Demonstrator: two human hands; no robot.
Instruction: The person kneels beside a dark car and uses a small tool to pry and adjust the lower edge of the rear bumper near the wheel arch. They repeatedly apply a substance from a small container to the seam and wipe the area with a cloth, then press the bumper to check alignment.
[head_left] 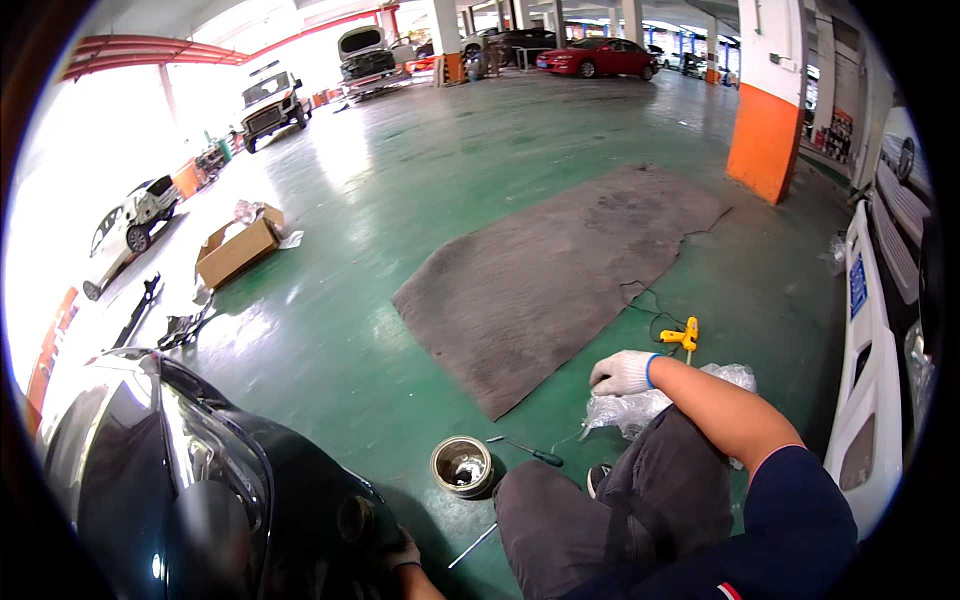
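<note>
At the lower left stands a glossy black car body panel (310,480), curved and reflecting the light. My left hand (405,552), gloved, is against its right edge; the fingers are hidden there. My right arm stretches forward over my knee. My right hand (622,374), in a white knit glove with a blue cuff, hangs with loosely bent fingers and nothing visible in it. Just below it lies crumpled clear plastic wrap (632,410). Between the panel and my legs stand an open tin can (462,467), a dark-handled screwdriver (530,452) and a thin rod (472,546).
A yellow glue gun (681,337) with a black cord stands beyond my right hand. Farther off lies a grey mat (570,280) on the green floor. A cardboard box (238,250) sits at left, a white bumper (868,370) at right, near an orange-and-white pillar (766,140).
</note>
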